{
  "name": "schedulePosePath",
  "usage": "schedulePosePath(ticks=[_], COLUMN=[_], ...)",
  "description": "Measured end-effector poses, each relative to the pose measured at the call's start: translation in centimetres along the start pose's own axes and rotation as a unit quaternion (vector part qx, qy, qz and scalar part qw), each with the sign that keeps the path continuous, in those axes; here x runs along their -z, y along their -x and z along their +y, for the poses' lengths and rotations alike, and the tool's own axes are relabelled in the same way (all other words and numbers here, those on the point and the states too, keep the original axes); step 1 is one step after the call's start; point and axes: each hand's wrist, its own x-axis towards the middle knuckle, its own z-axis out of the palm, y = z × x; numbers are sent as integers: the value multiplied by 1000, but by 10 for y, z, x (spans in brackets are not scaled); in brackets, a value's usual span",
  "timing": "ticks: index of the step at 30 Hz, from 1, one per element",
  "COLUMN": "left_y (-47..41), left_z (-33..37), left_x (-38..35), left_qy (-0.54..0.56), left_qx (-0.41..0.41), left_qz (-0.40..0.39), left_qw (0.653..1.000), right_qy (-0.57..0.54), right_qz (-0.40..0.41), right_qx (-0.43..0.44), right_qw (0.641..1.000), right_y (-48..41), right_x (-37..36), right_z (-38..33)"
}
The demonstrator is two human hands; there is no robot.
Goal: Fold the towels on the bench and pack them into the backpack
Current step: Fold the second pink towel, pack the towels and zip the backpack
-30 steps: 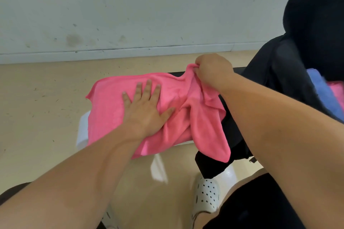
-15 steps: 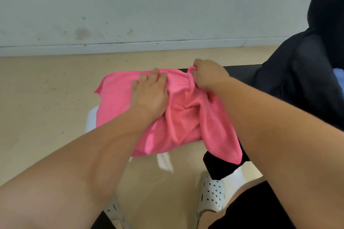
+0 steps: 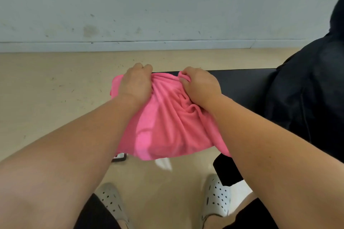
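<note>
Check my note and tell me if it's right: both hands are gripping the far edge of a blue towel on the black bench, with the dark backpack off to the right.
One thing is wrong: the towel is pink, not blue, as the head view shows. The rest holds: the left hand and right hand both grip its far edge on the black bench, with the dark backpack to the right.

I see one pink towel [image 3: 167, 117], bunched and creased, on the black bench [image 3: 242, 83], its near edge hanging over the front. At three o'clock sits the black backpack [image 3: 307, 98].
</note>
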Motion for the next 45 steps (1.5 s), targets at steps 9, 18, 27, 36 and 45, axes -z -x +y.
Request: schedulePosePath(ticks=[9, 18, 27, 36, 45], left_y=[-10, 35, 71, 106, 123], left_z=[-76, 43, 59, 69, 47], left_x=[28, 8, -2, -3, 0], left_qy=[-38, 28, 4, -5, 45], left_qx=[130, -43, -120, -217, -223], left_qz=[8, -29, -36, 9, -13], left_qw=[991, 998, 992, 976, 974], right_qy=[-71, -20, 56, 125, -13], right_qz=[-72, 37, 51, -152, -101], right_qx=[-34, -174, -6, -56, 59], right_qw=[994, 984, 997, 979, 993], right_y=[-28, -58, 33, 75, 125], right_x=[24, 65, 18, 14, 42], right_z=[-6, 19, 9, 24, 33])
